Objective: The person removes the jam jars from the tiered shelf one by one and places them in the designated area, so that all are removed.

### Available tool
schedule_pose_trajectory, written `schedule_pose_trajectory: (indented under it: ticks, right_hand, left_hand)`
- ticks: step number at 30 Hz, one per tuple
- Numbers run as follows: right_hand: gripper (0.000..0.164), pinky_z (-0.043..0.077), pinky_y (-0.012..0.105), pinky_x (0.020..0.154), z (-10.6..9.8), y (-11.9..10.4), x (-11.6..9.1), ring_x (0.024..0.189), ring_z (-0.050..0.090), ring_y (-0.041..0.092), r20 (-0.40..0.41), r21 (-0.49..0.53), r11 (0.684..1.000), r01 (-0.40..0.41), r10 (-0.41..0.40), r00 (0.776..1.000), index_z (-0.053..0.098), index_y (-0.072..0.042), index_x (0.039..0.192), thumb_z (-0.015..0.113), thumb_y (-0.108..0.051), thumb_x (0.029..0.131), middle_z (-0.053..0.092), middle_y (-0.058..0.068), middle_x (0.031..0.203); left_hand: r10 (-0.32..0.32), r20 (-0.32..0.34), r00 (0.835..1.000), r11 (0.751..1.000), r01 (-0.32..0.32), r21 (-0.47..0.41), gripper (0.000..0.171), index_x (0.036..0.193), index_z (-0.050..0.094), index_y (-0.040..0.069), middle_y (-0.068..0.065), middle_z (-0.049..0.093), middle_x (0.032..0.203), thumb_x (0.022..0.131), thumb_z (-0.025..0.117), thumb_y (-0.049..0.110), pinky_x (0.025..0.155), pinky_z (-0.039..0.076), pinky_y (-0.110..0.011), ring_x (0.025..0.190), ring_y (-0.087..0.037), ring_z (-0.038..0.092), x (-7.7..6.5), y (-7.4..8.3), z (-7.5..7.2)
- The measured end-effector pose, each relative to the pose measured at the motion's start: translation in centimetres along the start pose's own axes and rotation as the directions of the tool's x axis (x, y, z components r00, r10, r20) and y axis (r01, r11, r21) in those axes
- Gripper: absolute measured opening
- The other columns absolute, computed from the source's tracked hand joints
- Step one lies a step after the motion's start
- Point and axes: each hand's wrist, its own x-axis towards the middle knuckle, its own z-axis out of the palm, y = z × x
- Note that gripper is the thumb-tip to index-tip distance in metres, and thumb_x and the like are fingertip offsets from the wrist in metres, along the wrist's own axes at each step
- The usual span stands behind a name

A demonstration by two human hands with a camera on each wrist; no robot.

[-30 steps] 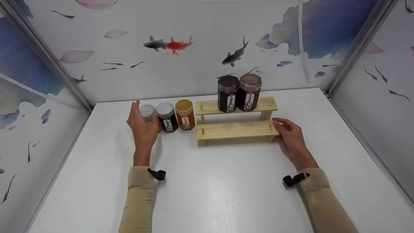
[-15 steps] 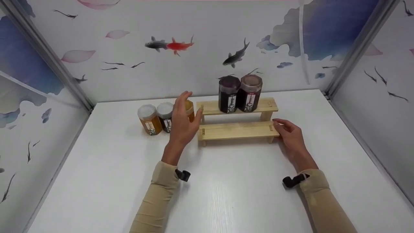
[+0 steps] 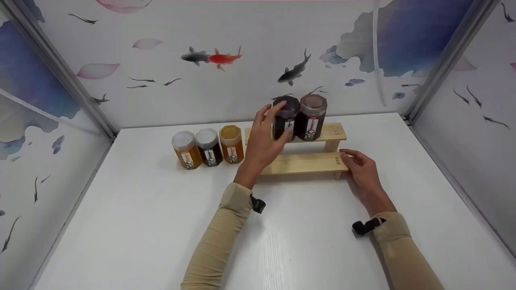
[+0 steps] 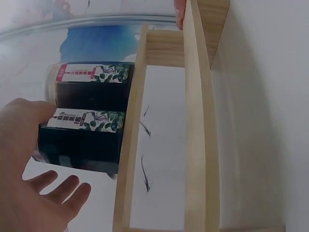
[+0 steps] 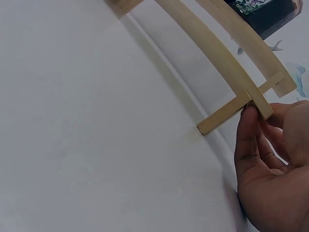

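Note:
My left hand [image 3: 264,141] is spread around the left side of a dark jar [image 4: 77,145] on the upper tier of a two-tier wooden rack [image 3: 298,163]. In the left wrist view its thumb overlaps the jar's lid end, while the other fingers stand apart from the jar. A second dark jar [image 3: 313,117], with a brownish lid, stands close beside the first. My right hand [image 3: 363,169] pinches the right end of the rack's lower board [image 5: 241,79] between thumb and fingers. No jar stands on that lower board.
Left of the rack, a row of three jars stands on the white table [image 3: 161,225]: an amber jar [image 3: 187,151], a dark jar with a whitish lid [image 3: 209,149], and an orange jar [image 3: 232,147]. A patterned wall panel [image 3: 161,100] rises behind.
My left hand has moved right, from the leftmost amber jar past the row to the dark jar on the upper tier. My right hand keeps its place on the rack.

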Motion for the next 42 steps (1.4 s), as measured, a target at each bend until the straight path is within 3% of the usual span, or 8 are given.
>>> schedule_pose_trajectory:
  ticks: [4,12,20,25,32,42]
  right_hand:
    - [0.056,0.058,0.017,0.097,0.2,0.0,0.0,0.119,0.065,0.011,-0.003,-0.042,0.999,0.007,-0.007,1.0,0.058,-0.014,0.155,0.067,-0.041,0.107,0.063,0.002,0.134]
    - [0.053,0.058,0.018,0.099,0.7,-0.1,-0.1,0.122,0.064,0.013,0.0,-0.032,0.999,-0.004,0.004,1.0,0.059,-0.016,0.154,0.067,-0.041,0.108,0.061,0.003,0.136]
    - [0.052,0.061,0.02,0.093,0.9,0.2,0.2,0.114,0.069,0.012,0.002,0.088,0.996,0.02,-0.021,1.0,0.061,-0.007,0.15,0.073,-0.031,0.105,0.063,0.007,0.128]
    - [0.053,0.06,0.022,0.096,0.6,0.2,0.2,0.12,0.067,0.015,0.003,0.091,0.996,-0.001,0.001,1.0,0.06,-0.009,0.151,0.072,-0.034,0.106,0.06,0.008,0.134]
    - [0.055,0.059,0.022,0.1,0.4,-0.1,-0.1,0.125,0.065,0.017,-0.004,0.066,0.998,-0.016,0.016,1.0,0.06,-0.012,0.152,0.072,-0.037,0.105,0.06,0.007,0.138]
    - [0.055,0.059,0.022,0.1,0.2,-0.2,-0.2,0.126,0.064,0.017,-0.008,0.044,0.999,-0.022,0.023,1.0,0.06,-0.014,0.152,0.072,-0.04,0.104,0.059,0.005,0.139]
  left_hand:
    - [-0.025,-0.037,0.999,1.0,0.025,-0.014,0.068,0.163,0.041,0.044,-0.004,0.045,0.167,0.103,0.074,0.044,0.108,0.056,-0.051,0.146,-0.025,0.056,0.0,-0.2,1.4]
    - [-0.062,-0.142,0.988,0.996,0.069,0.049,0.073,0.161,0.041,0.047,-0.001,0.056,0.16,0.099,0.08,0.041,0.098,0.061,-0.046,0.14,-0.022,0.062,-0.2,-0.2,2.6]
    - [-0.015,-0.191,0.982,1.0,0.015,0.0,0.071,0.159,0.048,0.039,-0.001,0.061,0.152,0.098,0.082,0.032,0.103,0.059,-0.044,0.138,-0.018,0.062,-1.0,-0.1,2.2]
    - [0.002,-0.237,0.971,1.0,-0.002,0.0,0.068,0.157,0.051,0.038,0.0,0.064,0.147,0.097,0.083,0.032,0.102,0.059,-0.042,0.133,-0.016,0.064,-2.0,-0.1,2.0]
    - [0.042,-0.296,0.954,0.999,-0.047,-0.01,0.061,0.152,0.058,0.029,-0.003,0.065,0.147,0.097,0.083,0.032,0.111,0.056,-0.039,0.137,-0.017,0.063,-3.3,-0.4,1.3]
    - [0.042,-0.345,0.938,0.99,-0.086,-0.112,0.06,0.151,0.059,0.027,-0.002,0.068,0.137,0.097,0.083,0.031,0.095,0.063,-0.036,0.122,-0.013,0.068,-3.7,-1.8,-0.8]
